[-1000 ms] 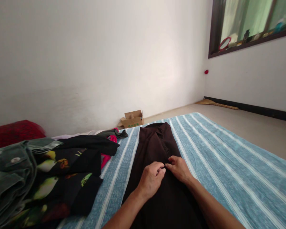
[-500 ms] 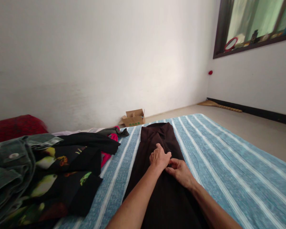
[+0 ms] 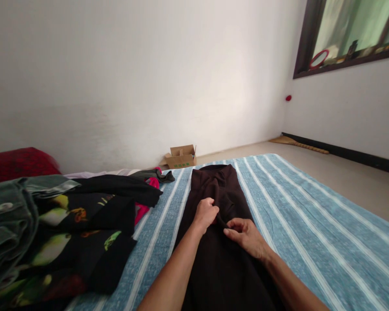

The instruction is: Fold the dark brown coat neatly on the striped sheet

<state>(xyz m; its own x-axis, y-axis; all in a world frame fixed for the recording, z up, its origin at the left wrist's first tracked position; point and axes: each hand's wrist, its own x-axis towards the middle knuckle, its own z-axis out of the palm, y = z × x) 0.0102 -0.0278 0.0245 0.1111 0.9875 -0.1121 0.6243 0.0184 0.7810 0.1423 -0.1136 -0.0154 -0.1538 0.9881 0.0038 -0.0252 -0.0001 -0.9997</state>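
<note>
A dark brown garment (image 3: 227, 263) lies lengthwise on the blue and white striped sheet (image 3: 294, 207), its waist end farthest from me. Near its middle my left hand (image 3: 206, 214) is closed, pinching a fold of the fabric. Just to the right and slightly nearer, my right hand (image 3: 244, 235) pinches the same raised fold between thumb and forefinger. The cloth between the two hands is bunched into a ridge running toward the waist.
Piled clothes lie at the left, with a grey-green denim piece (image 3: 6, 220) and a black patterned garment (image 3: 84, 242). Behind them is a red bundle (image 3: 21, 164). A cardboard box (image 3: 180, 157) stands beyond the sheet's far edge, by the wall.
My left hand has moved a little left, away from my right hand, and its fingers have closed on the cloth. The fold between the hands stands out more. The view has shifted slightly.
</note>
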